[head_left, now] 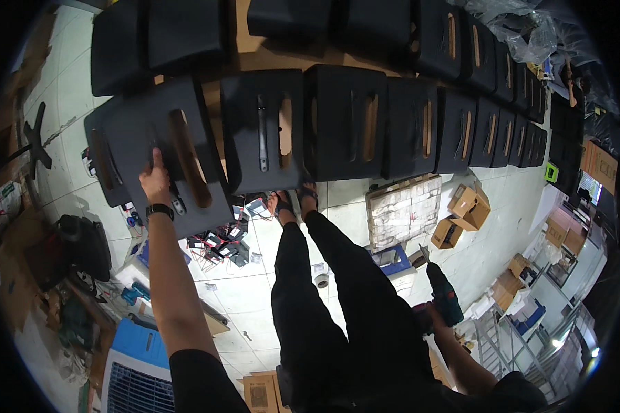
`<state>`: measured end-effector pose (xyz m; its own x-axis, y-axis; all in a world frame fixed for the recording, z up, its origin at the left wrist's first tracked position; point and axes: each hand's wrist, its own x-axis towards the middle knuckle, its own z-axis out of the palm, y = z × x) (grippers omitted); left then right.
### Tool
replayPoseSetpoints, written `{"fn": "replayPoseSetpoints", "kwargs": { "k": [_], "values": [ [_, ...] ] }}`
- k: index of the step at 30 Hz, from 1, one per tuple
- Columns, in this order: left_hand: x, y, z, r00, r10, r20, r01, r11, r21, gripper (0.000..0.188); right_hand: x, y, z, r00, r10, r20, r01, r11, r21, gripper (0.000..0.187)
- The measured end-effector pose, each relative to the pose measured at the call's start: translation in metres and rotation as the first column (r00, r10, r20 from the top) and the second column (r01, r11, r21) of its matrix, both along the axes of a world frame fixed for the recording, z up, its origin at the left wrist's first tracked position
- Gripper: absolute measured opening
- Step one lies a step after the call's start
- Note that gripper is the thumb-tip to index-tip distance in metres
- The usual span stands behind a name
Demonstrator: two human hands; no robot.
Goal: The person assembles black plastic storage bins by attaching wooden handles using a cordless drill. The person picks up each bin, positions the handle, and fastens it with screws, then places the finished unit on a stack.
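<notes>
My left hand [156, 184], with a dark band at the wrist, is closed over a strap-like pull handle [178, 205] on a black slotted panel [134, 148]. Its thumb or a finger points away along the panel, and the fingers underneath are partly hidden. Beside this panel stands another black one [234, 151] with a long slot and a similar handle [262, 134] fixed upright. At my right side, my right hand [430, 318] is wrapped round the grip of a dark green cordless drill [444, 292]. The drill's bit points away from me, clear of the panels.
Rows of black panels [410, 127] stretch to the far right. Small black parts with red wires [220, 241] lie on the tiled floor near my feet. A wrapped white stack [403, 212], open cardboard boxes [470, 206] and a tape roll [322, 281] are close by. A blue-topped air cooler [141, 342] stands lower left.
</notes>
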<state>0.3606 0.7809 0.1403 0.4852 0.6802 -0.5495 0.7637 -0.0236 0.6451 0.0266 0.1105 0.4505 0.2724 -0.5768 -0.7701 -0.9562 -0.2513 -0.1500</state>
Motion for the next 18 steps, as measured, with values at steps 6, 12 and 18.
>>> {"fn": "replayPoseSetpoints", "kwargs": {
  "k": [6,12,18],
  "values": [
    [0.007,0.015,-0.118,0.98,-0.099,-0.172,0.111,0.992,0.064,0.073,0.021,0.007,-0.087,0.905,0.424,-0.033,-0.424,0.895,-0.142,0.038],
    [0.04,0.033,-0.179,0.922,-0.253,-0.293,0.308,0.938,0.159,0.083,0.055,0.062,-0.15,0.943,0.331,-0.021,-0.33,0.933,-0.142,0.039],
    [0.055,0.033,-0.175,0.948,-0.235,-0.213,0.261,0.96,0.105,0.071,0.091,0.094,-0.193,0.963,0.242,0.121,-0.236,0.97,-0.061,0.05]
  ]
}}
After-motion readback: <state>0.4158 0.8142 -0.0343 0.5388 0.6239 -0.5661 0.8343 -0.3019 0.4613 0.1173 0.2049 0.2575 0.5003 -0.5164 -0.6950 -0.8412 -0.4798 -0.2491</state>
